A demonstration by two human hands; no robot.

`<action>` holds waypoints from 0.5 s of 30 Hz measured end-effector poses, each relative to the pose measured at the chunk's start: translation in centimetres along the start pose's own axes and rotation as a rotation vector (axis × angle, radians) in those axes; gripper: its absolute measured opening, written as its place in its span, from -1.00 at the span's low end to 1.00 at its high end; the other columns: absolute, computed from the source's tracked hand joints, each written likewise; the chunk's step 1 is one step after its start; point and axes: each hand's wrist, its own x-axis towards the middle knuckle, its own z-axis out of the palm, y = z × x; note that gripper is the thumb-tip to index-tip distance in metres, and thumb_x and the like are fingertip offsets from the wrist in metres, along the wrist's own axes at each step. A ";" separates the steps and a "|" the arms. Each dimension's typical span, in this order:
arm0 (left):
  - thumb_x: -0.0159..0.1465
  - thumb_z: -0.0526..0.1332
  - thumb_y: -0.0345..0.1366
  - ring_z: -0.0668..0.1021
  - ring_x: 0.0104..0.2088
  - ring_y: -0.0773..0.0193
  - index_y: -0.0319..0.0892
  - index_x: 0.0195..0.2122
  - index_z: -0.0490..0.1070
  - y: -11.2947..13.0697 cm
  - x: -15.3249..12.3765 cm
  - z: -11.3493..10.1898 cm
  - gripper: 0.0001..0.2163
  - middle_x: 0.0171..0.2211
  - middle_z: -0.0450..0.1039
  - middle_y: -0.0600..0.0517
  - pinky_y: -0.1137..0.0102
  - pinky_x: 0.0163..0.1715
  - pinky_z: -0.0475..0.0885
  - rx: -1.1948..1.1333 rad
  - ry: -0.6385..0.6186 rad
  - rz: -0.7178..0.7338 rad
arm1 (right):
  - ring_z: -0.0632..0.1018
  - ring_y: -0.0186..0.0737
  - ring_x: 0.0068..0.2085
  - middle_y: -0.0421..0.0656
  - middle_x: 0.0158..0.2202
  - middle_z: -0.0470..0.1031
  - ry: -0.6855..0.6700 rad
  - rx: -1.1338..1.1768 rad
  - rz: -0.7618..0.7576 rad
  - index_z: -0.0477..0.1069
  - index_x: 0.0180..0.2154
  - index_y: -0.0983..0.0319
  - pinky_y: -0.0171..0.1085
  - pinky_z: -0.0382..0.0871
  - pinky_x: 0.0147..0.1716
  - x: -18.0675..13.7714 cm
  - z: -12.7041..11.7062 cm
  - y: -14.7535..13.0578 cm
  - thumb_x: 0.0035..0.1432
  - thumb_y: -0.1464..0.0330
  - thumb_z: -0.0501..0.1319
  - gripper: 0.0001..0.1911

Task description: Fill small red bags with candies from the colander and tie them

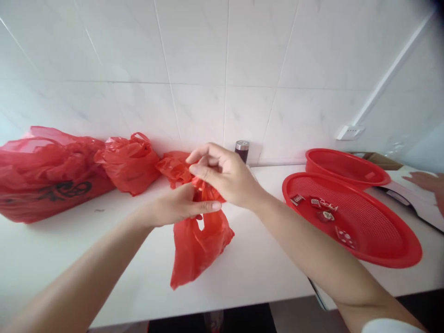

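Note:
A thin red plastic bag (203, 240) hangs from both hands above the white table, its lower part drooping toward the front edge. My left hand (178, 203) is closed round the gathered plastic, thumb pointing right. Just above it, my right hand (225, 173) pinches the bag's bunched upper part between thumb and fingers. What lies inside the bunched part is hidden by my fingers. Behind my hands, a small crumpled red bag (173, 166) rests against the others.
A tied red bag (130, 164) and a big full red bag (52, 175) stand at left. A dark bottle (242, 150) is by the wall. At right, a red basket (378, 222) holds several small pieces, beside a red basin (347, 166). Another person's hand (425, 182) shows far right.

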 end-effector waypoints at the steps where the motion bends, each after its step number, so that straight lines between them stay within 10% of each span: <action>1: 0.05 0.36 -0.10 0.45 -0.52 0.31 -0.14 -0.34 0.44 -0.2 0.2 0.2 -0.74 -0.53 0.35 0.10 0.38 -0.50 0.46 -0.024 0.000 -0.034 | 0.50 -0.40 -0.34 -0.29 -0.39 0.41 -0.027 0.000 -0.013 0.35 -0.21 0.16 -0.35 0.43 -0.29 0.2 0.4 0.2 0.23 0.33 0.17 -0.92; 8: 0.25 0.15 0.01 0.12 -0.68 0.46 -0.15 -0.59 0.17 -2.0 0.4 -0.3 -0.60 -0.69 0.01 0.21 0.46 -0.64 0.16 -0.309 0.034 -0.119 | 0.49 -0.30 -0.20 -0.20 -0.22 0.45 -0.044 -0.139 0.131 0.36 -0.20 0.16 -0.24 0.42 -0.20 -1.5 -0.7 4.5 0.19 0.29 0.20 -0.86; 15: 0.28 0.12 -0.09 0.48 -0.43 0.27 -0.18 -0.43 0.45 -2.8 -0.6 -1.1 -0.71 -0.47 0.47 0.01 0.36 -0.37 0.38 -0.188 -0.097 -0.032 | 0.50 -0.31 -0.22 -0.23 -0.29 0.47 -0.057 -0.059 0.041 0.38 -0.27 0.15 -0.25 0.39 -0.15 -4.9 0.4 2.5 0.22 0.31 0.19 -0.94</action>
